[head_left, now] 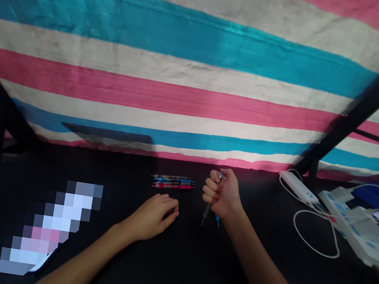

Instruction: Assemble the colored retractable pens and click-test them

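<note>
My right hand is raised, its fingers wrapped round a pen. The pen is held upright, with its tip pointing down and its metal clip end showing by my thumb. A blue-tipped pen shows partly below that hand; my palm and wrist hide the rest. My left hand rests on the black table, fingers curled in and thumb near the index finger, with nothing visible in it. Just beyond it several pens lie side by side in a row, the nearest one red.
A white power strip with plugs and looping white cables occupies the right side. Next to it lies a white power adapter or power bank. A pixelated bright phone-like screen is at left. Striped sheeting hangs behind, between dark frame bars.
</note>
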Motion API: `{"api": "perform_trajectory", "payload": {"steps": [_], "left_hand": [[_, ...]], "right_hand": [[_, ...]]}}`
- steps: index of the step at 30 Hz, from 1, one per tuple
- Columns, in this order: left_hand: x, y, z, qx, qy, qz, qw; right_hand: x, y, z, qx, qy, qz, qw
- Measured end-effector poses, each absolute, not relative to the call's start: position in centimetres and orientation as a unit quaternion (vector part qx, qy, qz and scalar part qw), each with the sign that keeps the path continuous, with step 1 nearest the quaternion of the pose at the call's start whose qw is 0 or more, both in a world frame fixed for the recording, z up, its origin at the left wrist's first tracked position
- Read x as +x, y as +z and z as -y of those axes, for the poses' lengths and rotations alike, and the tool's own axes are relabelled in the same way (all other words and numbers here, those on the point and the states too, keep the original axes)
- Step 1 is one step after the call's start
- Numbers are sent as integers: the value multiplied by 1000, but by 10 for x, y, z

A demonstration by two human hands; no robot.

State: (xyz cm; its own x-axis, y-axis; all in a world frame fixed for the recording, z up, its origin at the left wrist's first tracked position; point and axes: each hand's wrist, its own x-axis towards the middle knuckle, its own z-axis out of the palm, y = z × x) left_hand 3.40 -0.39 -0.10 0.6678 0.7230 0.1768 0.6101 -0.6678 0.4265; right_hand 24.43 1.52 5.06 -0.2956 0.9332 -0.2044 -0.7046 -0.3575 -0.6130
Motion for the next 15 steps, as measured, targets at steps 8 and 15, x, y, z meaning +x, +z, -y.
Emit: {"api": "perform_trajectory", "payload": {"steps": [8,15], "left_hand": [[33,-4,2,897,169,-371,171],[33,-1,1,890,176,-375,189]], "right_hand": [[245,53,-14,-272,781,202,525],[245,54,-13,-271,783,194,526]]}}
